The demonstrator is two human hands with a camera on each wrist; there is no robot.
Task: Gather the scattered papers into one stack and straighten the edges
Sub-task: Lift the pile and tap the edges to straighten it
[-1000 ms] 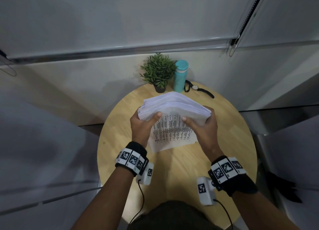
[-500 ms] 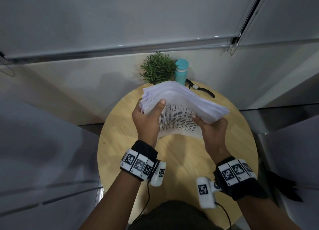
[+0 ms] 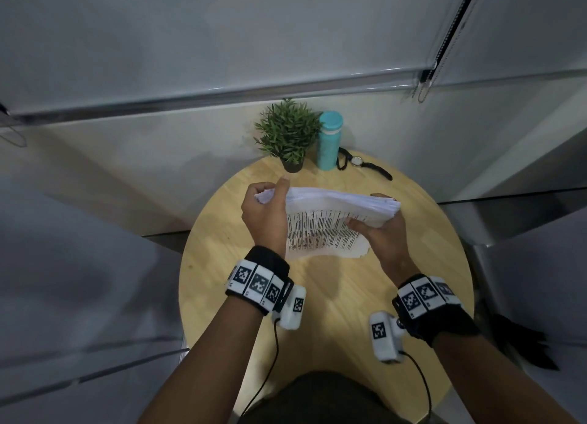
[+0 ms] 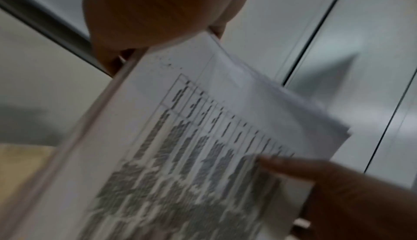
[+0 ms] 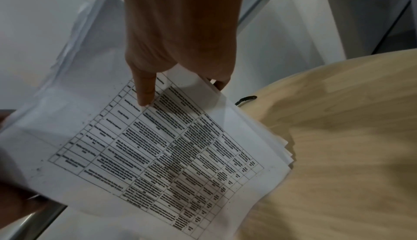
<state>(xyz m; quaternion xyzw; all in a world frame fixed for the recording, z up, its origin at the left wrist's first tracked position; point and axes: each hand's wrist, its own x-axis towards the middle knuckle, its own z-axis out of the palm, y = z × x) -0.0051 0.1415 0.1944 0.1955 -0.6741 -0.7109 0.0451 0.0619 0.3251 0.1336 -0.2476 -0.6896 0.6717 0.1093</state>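
A thick stack of white papers [image 3: 330, 220] stands on edge over the round wooden table [image 3: 333, 296], its near face printed with a table of text. My left hand [image 3: 266, 207] grips the stack's left end, thumb up over the top edge. My right hand [image 3: 378, 229] holds the right end, thumb on the printed face and fingers behind. In the left wrist view the printed sheet [image 4: 180, 154] runs down from my left hand [image 4: 158, 12], and my right thumb presses its face. In the right wrist view my right hand [image 5: 180, 47] pinches the stack [image 5: 158, 154] above the table.
At the table's far edge stand a small potted plant [image 3: 289, 134] and a teal bottle [image 3: 329, 140], with a black wristwatch [image 3: 362, 164] lying to their right. A grey wall with a metal rail rises behind. The table's near half shows bare wood.
The stack has swung from tilted to level, with its top edge now roughly horizontal. My left hand rose to the left end; my right hand moved out to the right end.
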